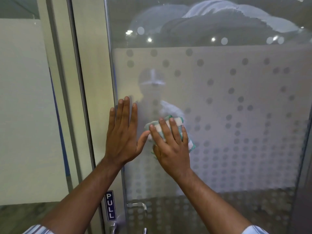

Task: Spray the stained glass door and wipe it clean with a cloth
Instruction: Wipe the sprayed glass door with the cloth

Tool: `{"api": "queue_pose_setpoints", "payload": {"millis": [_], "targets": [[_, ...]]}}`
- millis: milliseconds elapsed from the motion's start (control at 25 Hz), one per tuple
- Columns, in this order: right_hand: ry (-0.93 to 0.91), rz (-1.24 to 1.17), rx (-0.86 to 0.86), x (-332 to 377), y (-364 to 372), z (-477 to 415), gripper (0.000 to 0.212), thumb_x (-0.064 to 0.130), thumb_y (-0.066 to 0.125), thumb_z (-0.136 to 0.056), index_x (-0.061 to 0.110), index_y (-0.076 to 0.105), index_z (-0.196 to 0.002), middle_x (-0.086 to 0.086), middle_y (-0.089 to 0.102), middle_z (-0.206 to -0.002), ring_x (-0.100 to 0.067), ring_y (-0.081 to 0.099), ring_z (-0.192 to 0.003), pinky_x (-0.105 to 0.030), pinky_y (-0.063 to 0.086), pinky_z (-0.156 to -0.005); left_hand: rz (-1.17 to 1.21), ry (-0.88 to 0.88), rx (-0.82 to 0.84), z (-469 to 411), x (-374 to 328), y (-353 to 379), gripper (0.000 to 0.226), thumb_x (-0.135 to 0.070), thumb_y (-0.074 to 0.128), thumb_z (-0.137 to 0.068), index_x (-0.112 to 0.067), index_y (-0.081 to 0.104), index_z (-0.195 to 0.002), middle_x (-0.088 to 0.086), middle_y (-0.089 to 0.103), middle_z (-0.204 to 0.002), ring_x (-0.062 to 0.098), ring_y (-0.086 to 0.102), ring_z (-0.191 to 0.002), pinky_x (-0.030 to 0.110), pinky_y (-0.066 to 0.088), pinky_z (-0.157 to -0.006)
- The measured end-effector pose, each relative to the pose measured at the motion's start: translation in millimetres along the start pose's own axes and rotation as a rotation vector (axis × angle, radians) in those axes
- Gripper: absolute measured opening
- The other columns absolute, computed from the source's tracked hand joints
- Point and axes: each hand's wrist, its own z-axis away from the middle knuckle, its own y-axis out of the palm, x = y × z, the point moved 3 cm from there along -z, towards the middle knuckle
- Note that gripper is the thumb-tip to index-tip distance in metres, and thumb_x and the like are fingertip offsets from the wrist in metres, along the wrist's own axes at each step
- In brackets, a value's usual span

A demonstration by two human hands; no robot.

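The glass door point(236, 102) fills the right of the view, with a frosted band of grey dots across its middle. White smeared streaks point(253, 16) arc over the clear glass near the top. My left hand point(123, 132) lies flat on the glass by the door's left edge, fingers spread upward. My right hand point(170, 146) presses a folded green-and-white cloth point(175, 123) against the frosted band, just right of the left hand. No spray bottle is in view.
A metal frame point(111, 65) runs down the door's left edge, with a blue PULL sign point(110, 205) low on it. A metal handle point(116, 225) sits at the bottom. A beige wall and another glass panel point(25, 98) lie to the left.
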Motion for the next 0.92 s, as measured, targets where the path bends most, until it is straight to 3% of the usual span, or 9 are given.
{"api": "queue_pose_setpoints", "payload": {"millis": [160, 280, 440, 560, 760, 840, 920], "targets": [[0.012, -0.025, 0.110, 5, -13, -1, 0.067, 0.024, 0.067, -0.099, 0.028, 0.045, -0.162, -0.008, 0.038, -0.173, -0.036, 0.029, -0.163, -0.061, 0.030, -0.126, 0.056, 0.008, 0.023, 9, 1, -17, 0.090, -0.064, 0.032, -0.112, 0.001, 0.016, -0.172, 0.027, 0.005, -0.182, 0.044, 0.006, -0.170, 0.057, 0.006, -0.140], [0.135, -0.184, 0.122, 5, -26, -2, 0.066, 0.023, 0.060, -0.100, 0.020, 0.039, -0.163, -0.010, 0.040, -0.171, -0.033, 0.031, -0.162, -0.056, 0.036, -0.122, 0.184, -0.010, 0.043, 22, -4, -25, 0.087, -0.062, 0.037, -0.112, -0.003, 0.017, -0.173, 0.024, 0.004, -0.183, 0.041, 0.005, -0.171, 0.057, 0.016, -0.139], [0.496, -0.609, 0.052, 8, -51, 10, 0.061, 0.022, 0.055, -0.099, 0.016, 0.039, -0.158, -0.008, 0.050, -0.160, -0.023, 0.048, -0.147, -0.032, 0.041, -0.118, 0.302, -0.068, 0.086, 43, -24, -38, 0.086, -0.059, 0.042, -0.111, -0.004, 0.021, -0.173, 0.022, 0.007, -0.183, 0.039, 0.009, -0.171, 0.056, 0.022, -0.137], [0.624, -0.716, 0.010, 8, -72, 18, 0.049, 0.021, 0.057, -0.099, 0.017, 0.051, -0.147, -0.002, 0.057, -0.143, -0.011, 0.056, -0.128, -0.011, 0.042, -0.105, 0.407, -0.111, 0.154, 62, -46, -57, 0.086, -0.060, 0.046, -0.108, -0.009, 0.022, -0.173, 0.015, 0.012, -0.184, 0.034, 0.015, -0.171, 0.051, 0.020, -0.136], [0.704, -0.851, 0.086, 20, -104, 47, 0.041, 0.019, 0.062, -0.092, 0.042, 0.054, -0.124, 0.010, 0.057, -0.122, -0.001, 0.056, -0.116, -0.013, 0.044, -0.096, 0.532, -0.176, 0.271, 112, -90, -107, 0.084, -0.060, 0.059, -0.101, -0.022, 0.034, -0.171, -0.002, 0.029, -0.180, 0.018, 0.021, -0.169, 0.040, 0.019, -0.135], [0.737, -0.895, 0.162, 28, -117, 63, 0.038, 0.023, 0.062, -0.090, 0.046, 0.051, -0.119, 0.013, 0.054, -0.117, -0.006, 0.058, -0.115, -0.022, 0.048, -0.096, 0.544, -0.313, 0.324, 132, -107, -128, 0.075, -0.059, 0.063, -0.097, -0.024, 0.052, -0.162, -0.005, 0.046, -0.170, 0.017, 0.032, -0.163, 0.041, 0.023, -0.132], [0.761, -0.936, 0.233, 37, -132, 80, 0.031, 0.025, 0.065, -0.089, 0.038, 0.051, -0.114, 0.010, 0.054, -0.117, -0.014, 0.059, -0.113, -0.036, 0.053, -0.096, 0.546, -0.463, 0.330, 151, -127, -154, 0.062, -0.055, 0.068, -0.092, -0.024, 0.070, -0.145, -0.007, 0.064, -0.147, 0.015, 0.052, -0.145, 0.045, 0.037, -0.123]]}}
